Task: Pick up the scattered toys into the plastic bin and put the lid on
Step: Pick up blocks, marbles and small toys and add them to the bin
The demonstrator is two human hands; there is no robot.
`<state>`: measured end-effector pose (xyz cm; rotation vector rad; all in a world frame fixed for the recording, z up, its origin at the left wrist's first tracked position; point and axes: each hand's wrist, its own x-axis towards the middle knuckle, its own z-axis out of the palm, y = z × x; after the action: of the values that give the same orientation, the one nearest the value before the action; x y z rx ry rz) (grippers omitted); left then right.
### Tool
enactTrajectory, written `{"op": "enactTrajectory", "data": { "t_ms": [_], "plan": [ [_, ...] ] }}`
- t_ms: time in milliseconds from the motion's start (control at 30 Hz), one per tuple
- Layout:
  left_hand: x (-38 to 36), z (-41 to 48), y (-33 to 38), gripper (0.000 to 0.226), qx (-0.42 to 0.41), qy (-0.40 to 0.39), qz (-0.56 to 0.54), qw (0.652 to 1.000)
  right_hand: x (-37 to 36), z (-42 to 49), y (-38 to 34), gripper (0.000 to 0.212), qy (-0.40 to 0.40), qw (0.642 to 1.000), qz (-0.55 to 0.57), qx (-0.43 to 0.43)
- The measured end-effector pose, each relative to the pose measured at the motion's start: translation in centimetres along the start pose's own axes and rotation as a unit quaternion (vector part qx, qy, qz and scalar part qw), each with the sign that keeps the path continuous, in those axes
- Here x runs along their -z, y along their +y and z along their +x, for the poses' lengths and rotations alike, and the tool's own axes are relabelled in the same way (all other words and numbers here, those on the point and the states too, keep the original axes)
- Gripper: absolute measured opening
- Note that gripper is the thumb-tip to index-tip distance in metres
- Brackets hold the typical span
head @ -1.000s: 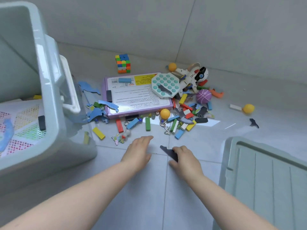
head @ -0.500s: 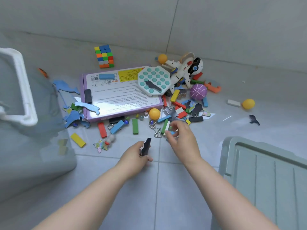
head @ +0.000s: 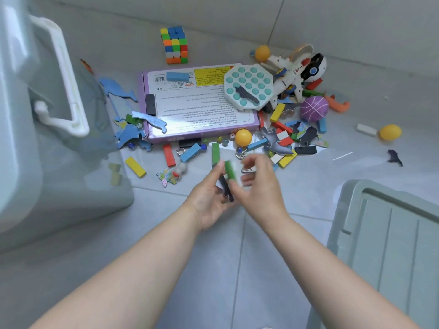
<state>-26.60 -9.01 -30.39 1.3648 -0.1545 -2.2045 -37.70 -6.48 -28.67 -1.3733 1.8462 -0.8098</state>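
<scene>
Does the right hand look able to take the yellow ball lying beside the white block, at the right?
Probably yes, once emptied: the right hand seems to grip a green block. Toward the yellow ball only bare floor shows, and the lid lies nearer the person, off that path.

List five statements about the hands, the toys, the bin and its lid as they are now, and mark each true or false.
1. The lid sits on the bin. False: it lies on the floor at the right; the bin stands at the left.
2. The left hand holds a dark flat piece. True.
3. The colour cube rests on the purple box. False: it stands on the floor beyond it, apart.
4. A blue block lies on the purple box. True.
5. The right hand holds the purple ball. False: the ball lies on the floor among other toys; that hand pinches a green block.
</scene>
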Motion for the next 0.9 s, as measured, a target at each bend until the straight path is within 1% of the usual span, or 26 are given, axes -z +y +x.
{"op": "enactTrajectory", "data": {
  "t_ms": [33, 67, 100, 133, 167, 200, 233, 267, 300, 333, 367, 400, 467, 567, 633, 700, 767, 800, 833, 900],
  "plan": [
    [-0.2, 0.0, 0.0, 0.039, -0.005, -0.009, 0.0, 1.0, -0.1, -1.0, -0.5, 0.038, -0.039, 0.999, 0.008, 0.022],
    [-0.4, 0.0, -0.1, 0.032, -0.01, 0.001, 0.0, 1.0, 0.0, -1.5, -0.5, 0.033, -0.053, 0.998, 0.01, 0.038],
    [-0.6, 0.1, -0.2, 0.021, -0.014, 0.022, -0.003, 1.0, 0.4, -1.2, -0.2, 0.026, -0.035, 0.998, 0.011, 0.046],
    [-0.8, 0.1, -0.1, 0.014, -0.016, 0.045, -0.011, 0.999, 1.1, -0.1, 0.6, 0.019, 0.01, 0.999, 0.004, 0.044],
    [-0.8, 0.1, -0.1, 0.013, -0.017, 0.061, -0.022, 0.998, 2.0, 1.5, 1.6, 0.016, 0.062, 0.998, -0.015, 0.027],
    [-0.9, 0.0, 0.0, 0.014, -0.017, 0.067, -0.03, 0.997, 3.0, 3.4, 2.7, 0.018, 0.104, 0.993, -0.049, 0.002],
    [-0.9, -0.1, -0.1, 0.014, -0.015, 0.067, -0.032, 0.997, 4.1, 5.1, 3.6, 0.025, 0.124, 0.987, -0.096, -0.027],
    [-0.8, -0.2, -0.2, 0.013, -0.01, 0.064, -0.029, 0.997, 4.8, 6.6, 4.4, 0.034, 0.122, 0.979, -0.148, -0.062],
    [-0.8, -0.3, -0.3, 0.01, -0.003, 0.062, -0.027, 0.998, 5.2, 7.7, 5.1, 0.041, 0.102, 0.97, -0.203, -0.091],
    [-0.7, -0.4, -0.3, 0.009, 0.003, 0.06, -0.026, 0.998, 5.2, 8.3, 5.6, 0.046, 0.077, 0.96, -0.251, -0.101],
    [-0.7, -0.5, -0.3, 0.01, 0.006, 0.057, -0.026, 0.998, 5.0, 8.6, 5.8, 0.047, 0.054, 0.954, -0.278, -0.098],
    [-0.7, -0.5, -0.3, 0.014, 0.005, 0.053, -0.024, 0.998, 4.7, 8.7, 5.9, 0.046, 0.044, 0.954, -0.282, -0.088],
    [-0.8, -0.5, -0.2, 0.022, 0.002, 0.043, -0.027, 0.999, 4.3, 8.9, 6.1, 0.044, 0.062, 0.968, -0.226, -0.087],
    [-0.9, -0.5, 0.0, 0.034, 0.0, 0.02, -0.043, 0.999, 4.1, 9.2, 6.1, 0.049, 0.073, 0.983, -0.105, -0.128],
    [-1.0, -0.7, 0.1, 0.041, -0.003, 0.011, -0.048, 0.999, 4.3, 9.1, 6.1, 0.045, 0.076, 0.984, -0.068, -0.145],
    [-0.9, -0.7, 0.1, 0.047, 0.0, 0.008, -0.061, 0.998, 4.6, 8.4, 5.5, 0.039, 0.099, 0.983, -0.036, -0.152],
    [-0.8, -0.5, -0.1, 0.051, 0.001, 0.006, -0.071, 0.997, 4.8, 6.9, 4.0, 0.032, 0.121, 0.983, 0.021, -0.136],
    [-0.7, -0.5, -0.2, 0.054, 0.001, -0.004, -0.076, 0.997, 4.8, 5.9, 2.9, 0.028, 0.113, 0.984, 0.067, -0.12],
    [-0.7, -0.6, -0.3, 0.059, 0.002, -0.022, -0.08, 0.997, 4.3, 4.4, 1.8, 0.026, 0.081, 0.985, 0.109, -0.104],
    [-0.7, -0.8, -0.5, 0.068, 0.005, -0.074, -0.082, 0.994, 2.8, 0.7, 0.0, 0.031, -0.02, 0.986, 0.14, -0.084]
  ]
}}
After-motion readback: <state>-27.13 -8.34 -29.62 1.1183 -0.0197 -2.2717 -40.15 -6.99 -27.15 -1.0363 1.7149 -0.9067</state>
